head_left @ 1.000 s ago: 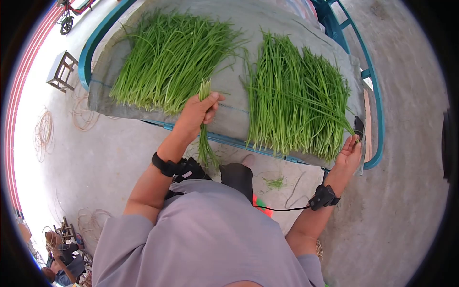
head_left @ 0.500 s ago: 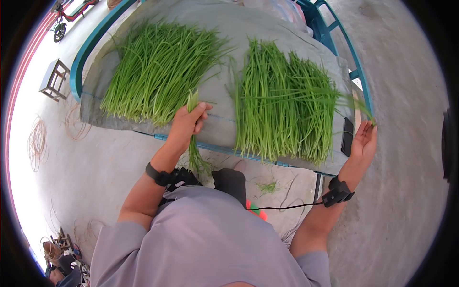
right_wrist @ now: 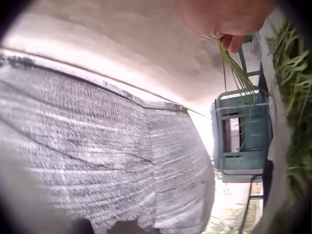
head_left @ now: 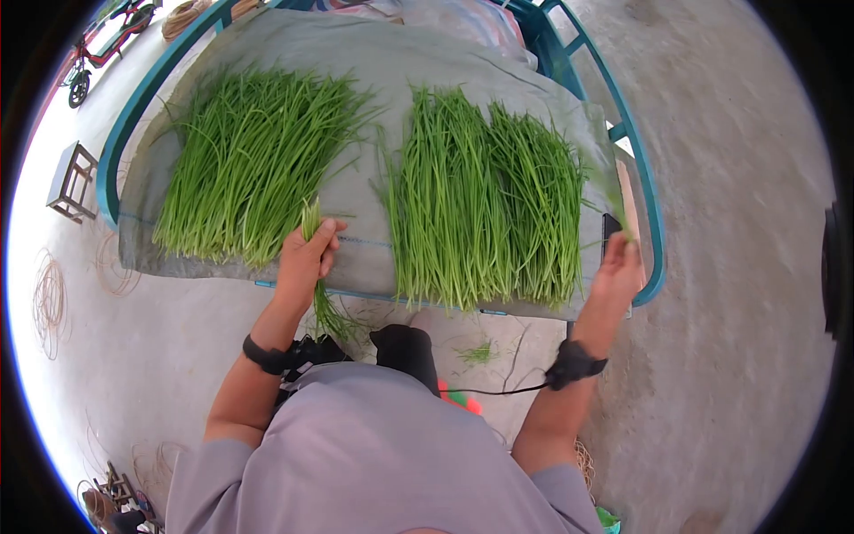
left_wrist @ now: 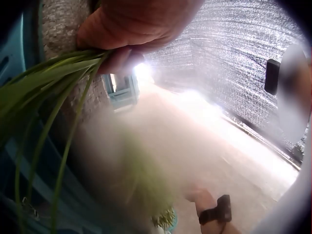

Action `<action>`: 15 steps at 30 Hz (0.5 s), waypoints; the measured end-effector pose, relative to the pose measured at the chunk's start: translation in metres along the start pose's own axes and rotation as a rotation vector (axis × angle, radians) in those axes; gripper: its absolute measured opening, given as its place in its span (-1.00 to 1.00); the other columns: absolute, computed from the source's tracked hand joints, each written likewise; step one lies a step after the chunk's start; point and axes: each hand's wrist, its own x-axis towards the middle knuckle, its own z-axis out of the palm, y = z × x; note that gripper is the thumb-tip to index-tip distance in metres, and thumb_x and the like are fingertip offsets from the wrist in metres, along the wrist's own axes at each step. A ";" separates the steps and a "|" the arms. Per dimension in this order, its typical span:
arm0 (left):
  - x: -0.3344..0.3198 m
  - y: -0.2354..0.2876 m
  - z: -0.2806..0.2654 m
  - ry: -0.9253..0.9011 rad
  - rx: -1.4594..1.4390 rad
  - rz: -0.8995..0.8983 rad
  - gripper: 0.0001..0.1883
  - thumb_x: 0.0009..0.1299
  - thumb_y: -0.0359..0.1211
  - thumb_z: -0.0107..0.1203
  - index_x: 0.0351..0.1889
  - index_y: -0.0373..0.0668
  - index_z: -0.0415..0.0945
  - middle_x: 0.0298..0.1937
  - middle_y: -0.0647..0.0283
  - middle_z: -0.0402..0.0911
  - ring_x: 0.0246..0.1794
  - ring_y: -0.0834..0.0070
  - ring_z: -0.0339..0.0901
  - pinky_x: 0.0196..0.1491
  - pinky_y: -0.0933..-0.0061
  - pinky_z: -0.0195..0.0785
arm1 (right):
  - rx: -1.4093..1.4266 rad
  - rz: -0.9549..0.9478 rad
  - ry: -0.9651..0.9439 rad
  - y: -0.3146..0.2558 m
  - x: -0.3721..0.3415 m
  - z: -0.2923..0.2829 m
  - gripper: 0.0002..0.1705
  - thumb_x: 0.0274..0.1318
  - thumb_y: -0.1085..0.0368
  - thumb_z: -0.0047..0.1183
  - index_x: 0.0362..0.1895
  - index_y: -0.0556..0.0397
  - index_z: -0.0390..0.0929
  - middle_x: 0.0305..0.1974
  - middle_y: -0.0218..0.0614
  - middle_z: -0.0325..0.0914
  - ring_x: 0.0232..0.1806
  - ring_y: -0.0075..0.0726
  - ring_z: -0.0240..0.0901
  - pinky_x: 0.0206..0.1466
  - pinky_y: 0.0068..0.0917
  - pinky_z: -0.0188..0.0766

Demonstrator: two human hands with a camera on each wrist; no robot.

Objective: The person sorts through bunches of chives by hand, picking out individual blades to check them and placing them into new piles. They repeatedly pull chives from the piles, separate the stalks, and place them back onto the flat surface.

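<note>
Head view, left grip curled round stalk bundle, right grip pinching blurred blades, phone partly hidden

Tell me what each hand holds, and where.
Left hand: a bundle of green stalks, near the pale ends. Right hand: a few stalks, near one end.

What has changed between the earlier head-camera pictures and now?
The right hand has drawn its few green stalks off to the right: their leaves lay across the right-hand pile and no longer do. Nothing was visibly taken up or let go. The left hand still grips its bundle; both piles and the phone stayed put, while the camera view shifted.
</note>
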 end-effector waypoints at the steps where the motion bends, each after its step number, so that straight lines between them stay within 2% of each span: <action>1: -0.001 0.001 0.001 0.008 0.001 0.005 -0.72 0.47 -0.21 0.00 -0.18 -0.26 0.53 -0.53 0.48 0.40 -0.75 0.77 0.15 -0.68 0.70 -0.07 | -0.155 -0.048 0.017 0.007 -0.023 0.003 -0.83 0.24 0.45 -0.05 -0.13 0.30 0.40 -0.16 -0.13 0.51 -0.17 -0.34 0.51 0.06 -0.44 0.54; 7: 0.000 -0.003 0.000 0.002 0.009 0.031 -0.73 0.46 -0.21 0.00 -0.20 -0.26 0.52 -0.53 0.47 0.40 -0.75 0.77 0.16 -0.68 0.71 -0.07 | -0.879 -0.328 -0.075 0.018 -0.075 -0.002 -0.83 0.17 0.43 0.01 -0.16 0.24 0.47 -0.25 -0.26 0.54 -0.20 -0.46 0.49 -0.14 -0.54 0.44; 10: -0.002 -0.001 0.000 -0.006 0.031 0.032 -0.73 0.47 -0.21 -0.01 -0.20 -0.26 0.52 -0.52 0.47 0.40 -0.74 0.78 0.16 -0.68 0.71 -0.07 | -1.071 -0.384 -0.081 0.025 -0.084 -0.007 -0.86 0.12 0.45 0.03 -0.21 0.19 0.50 -0.25 -0.29 0.57 -0.24 -0.40 0.51 -0.11 -0.48 0.41; 11: -0.002 0.000 0.000 -0.005 0.044 0.029 -0.73 0.47 -0.21 -0.01 -0.19 -0.26 0.52 -0.52 0.46 0.39 -0.74 0.78 0.16 -0.68 0.70 -0.07 | -1.115 -0.387 -0.077 0.026 -0.088 -0.007 -0.85 0.09 0.46 0.03 -0.20 0.18 0.51 -0.24 -0.24 0.56 -0.23 -0.32 0.51 -0.09 -0.42 0.41; 15: -0.001 -0.003 -0.003 -0.024 0.044 0.027 -0.72 0.48 -0.21 -0.02 -0.19 -0.26 0.52 -0.53 0.47 0.38 -0.74 0.78 0.16 -0.68 0.70 -0.07 | -1.227 -0.459 -0.106 0.026 -0.101 -0.012 -0.83 0.08 0.45 0.03 -0.19 0.18 0.51 -0.23 -0.20 0.57 -0.19 -0.27 0.52 -0.06 -0.39 0.41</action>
